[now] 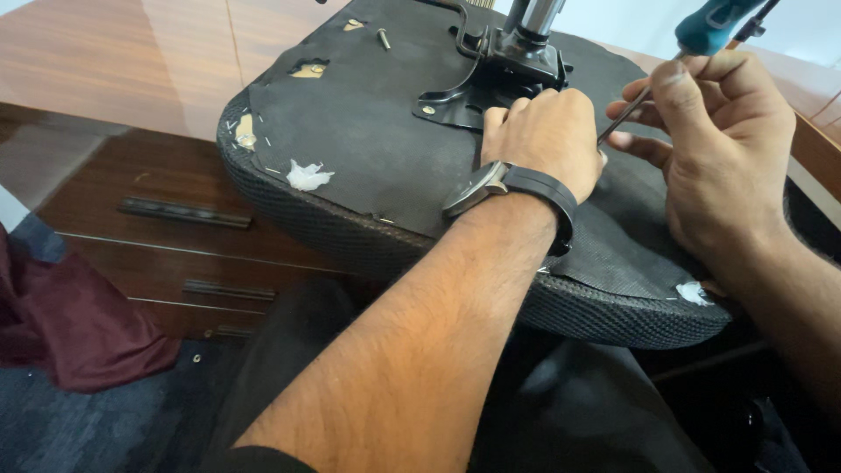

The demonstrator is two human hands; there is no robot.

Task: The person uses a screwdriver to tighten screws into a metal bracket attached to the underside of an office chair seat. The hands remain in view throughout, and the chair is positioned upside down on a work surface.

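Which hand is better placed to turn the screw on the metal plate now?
Probably the right hand: it already holds the screwdriver, angled toward the plate. The left hand rests on the seat, steadying.

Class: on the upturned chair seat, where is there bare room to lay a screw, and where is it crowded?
Free: the black underside between the white stuffing tuft, the loose screw and the metal bracket. Crowded: around the bracket, where the left hand and right hand with its screwdriver meet.
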